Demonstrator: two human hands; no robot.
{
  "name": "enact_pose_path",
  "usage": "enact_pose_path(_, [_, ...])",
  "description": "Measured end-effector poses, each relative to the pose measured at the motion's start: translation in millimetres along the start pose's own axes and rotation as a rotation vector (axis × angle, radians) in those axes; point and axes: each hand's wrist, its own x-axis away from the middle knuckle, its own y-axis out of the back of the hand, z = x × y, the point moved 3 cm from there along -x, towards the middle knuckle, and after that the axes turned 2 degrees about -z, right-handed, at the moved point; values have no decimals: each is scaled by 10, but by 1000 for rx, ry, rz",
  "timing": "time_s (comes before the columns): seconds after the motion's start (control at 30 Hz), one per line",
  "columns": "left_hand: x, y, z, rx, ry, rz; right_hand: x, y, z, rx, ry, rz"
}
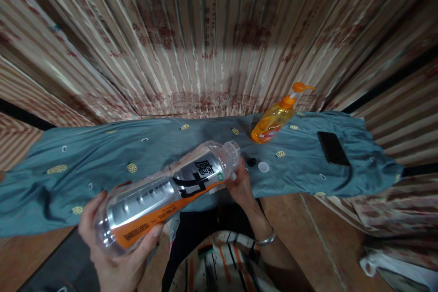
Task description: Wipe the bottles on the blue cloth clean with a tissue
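Note:
A large clear plastic bottle (150, 200) with a silver and orange label slants across the front of the table, its uncapped neck up to the right. My left hand (118, 251) is wrapped around its base, thumb along the orange side. Close beside and below the neck, my right hand (241, 187) has its fingers curled in, partly hidden by the bottle. A small whitish bit shows at those fingertips, too unclear to name. Just right of the neck, a white round cap (263, 166) and a small black object (252, 162) lie on the cloth.
A pump bottle (272, 123) of orange liquid stands toward the back of the narrow table, which a teal cloth (99, 146) covers. A black phone (333, 148) lies at the right. Striped curtains (212, 54) hang behind and at both sides.

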Motion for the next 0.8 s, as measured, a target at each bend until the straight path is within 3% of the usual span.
enact_pose_path(0.1, [-6,4,-56,15,-53,0,0,-9,4,0,7,-1])
enact_pose_path(0.53, [36,25,-49,-9,66,-12,5,-22,43,-14,8,-1])
enact_pose_path(0.8, [22,33,-69,-49,-14,41,8,-26,33,6,19,-15])
